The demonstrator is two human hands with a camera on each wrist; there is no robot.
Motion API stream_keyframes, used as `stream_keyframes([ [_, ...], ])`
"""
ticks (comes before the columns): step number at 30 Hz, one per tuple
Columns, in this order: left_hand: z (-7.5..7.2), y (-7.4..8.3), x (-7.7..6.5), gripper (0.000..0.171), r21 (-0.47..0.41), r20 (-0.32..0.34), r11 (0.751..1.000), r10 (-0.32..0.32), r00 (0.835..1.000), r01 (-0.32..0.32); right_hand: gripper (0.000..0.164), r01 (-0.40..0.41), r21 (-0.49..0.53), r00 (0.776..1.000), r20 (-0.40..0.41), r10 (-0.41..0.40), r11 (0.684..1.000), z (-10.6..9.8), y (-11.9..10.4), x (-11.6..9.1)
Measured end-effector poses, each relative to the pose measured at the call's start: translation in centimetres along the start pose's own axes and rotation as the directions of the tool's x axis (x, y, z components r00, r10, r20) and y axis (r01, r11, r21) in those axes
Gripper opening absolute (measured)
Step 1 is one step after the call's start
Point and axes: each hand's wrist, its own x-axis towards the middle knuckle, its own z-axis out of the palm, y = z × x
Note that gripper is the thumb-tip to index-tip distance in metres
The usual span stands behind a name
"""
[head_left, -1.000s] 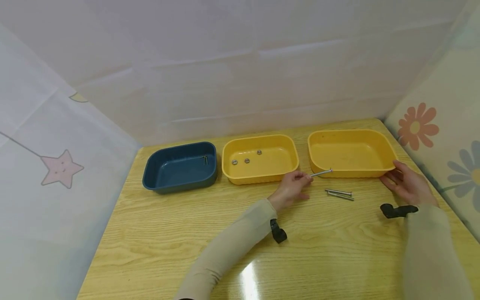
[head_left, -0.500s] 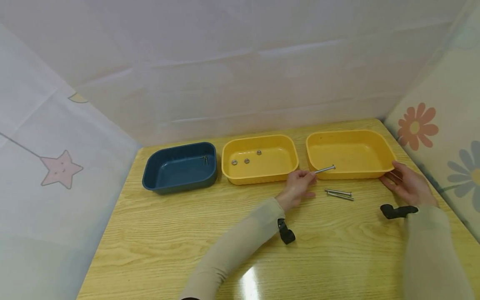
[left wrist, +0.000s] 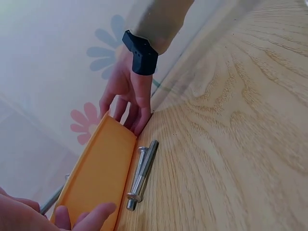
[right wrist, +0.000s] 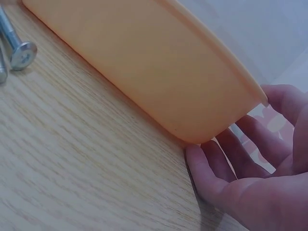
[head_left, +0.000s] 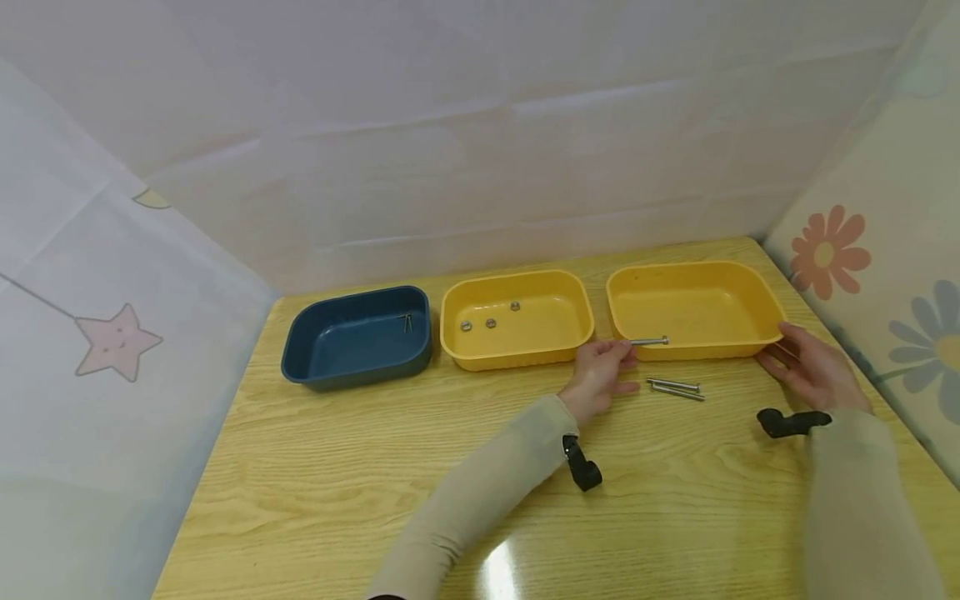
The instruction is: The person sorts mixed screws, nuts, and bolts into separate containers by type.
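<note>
My left hand [head_left: 595,377] pinches a long silver bolt [head_left: 651,341], its head pointing right, over the near rim of the right-hand yellow tray [head_left: 693,350]. In the left wrist view part of that bolt [left wrist: 52,198] shows beyond the tray's wall. My right hand [head_left: 817,371] grips the same tray's near right corner. The right wrist view has one digit of the right hand [right wrist: 255,178] on the rim, others against the end wall and bottom edge. Two more bolts [head_left: 675,388] lie side by side on the table just in front of this tray.
A middle yellow tray [head_left: 517,362] holds three nuts [head_left: 491,323]. Left of it stands a dark blue tray [head_left: 356,379] with a few small thin pieces [head_left: 407,322], too small to identify. Cloth-covered walls [head_left: 480,167] close off the table's back and sides.
My left hand has moved right with the bolt, bringing it over the right tray's near rim. That tray has slid slightly left, with my right hand still at its corner.
</note>
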Motion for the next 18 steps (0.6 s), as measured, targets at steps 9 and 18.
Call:
stream_keyframes([
  [9, 0.33, -0.03, 0.04, 0.015, -0.034, -0.004, 0.999, -0.001, 1.0, 0.001, 0.017, -0.002, 0.005, 1.0, -0.001, 0.002, 1.0, -0.02, 0.19, 0.1],
  [18, -0.06, -0.28, 0.15, 0.017, -0.027, 0.007, 0.999, -0.024, 1.0, 0.025, 0.02, 0.002, -0.004, 1.0, 0.026, -0.002, 1.0, -0.24, 0.34, 0.0],
])
